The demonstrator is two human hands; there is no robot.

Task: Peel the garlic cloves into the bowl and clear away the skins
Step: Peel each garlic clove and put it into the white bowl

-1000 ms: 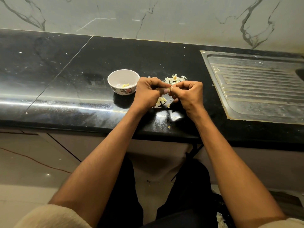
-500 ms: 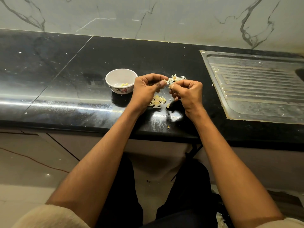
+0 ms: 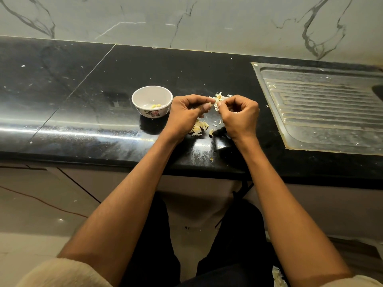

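A: Closest to the camera, what shows?

B: Two bare forearms reach forward from pale rolled sleeves [image 3: 62, 274], above dark trousers [image 3: 234, 245] and a tiled floor [image 3: 31, 204].

A: And at the front of the counter?

B: The black counter [image 3: 83, 83] is glossy, with a small scrap lying near its front edge. Just beyond that sits a little heap of garlic cloves [image 3: 200, 127], half under the left hand [image 3: 186, 114], and a single pale piece [image 3: 211, 132] lies beside the right wrist.

A: How is each grip set?

B: Both are curled tight. The left hand has its thumb pressed toward its fingers, and the right hand [image 3: 240, 114] has its fingertips bunched opposite. Between them they pinch a small garlic clove [image 3: 215, 103], though it is so small that I cannot tell how much of it each hand has hold of.

A: Where is the bowl?

B: The white bowl [image 3: 152, 95] with a flower pattern stands on the counter just left of the left hand, a few yellowish peeled pieces [image 3: 155, 106] lying in its bottom.

A: And farther back?

B: A pile of papery skins [image 3: 220, 96] lies just behind the fingertips. To the right, well apart, is a ribbed steel drainboard [image 3: 323, 108] set into the counter. Behind everything rises a marble-veined wall [image 3: 186, 19].
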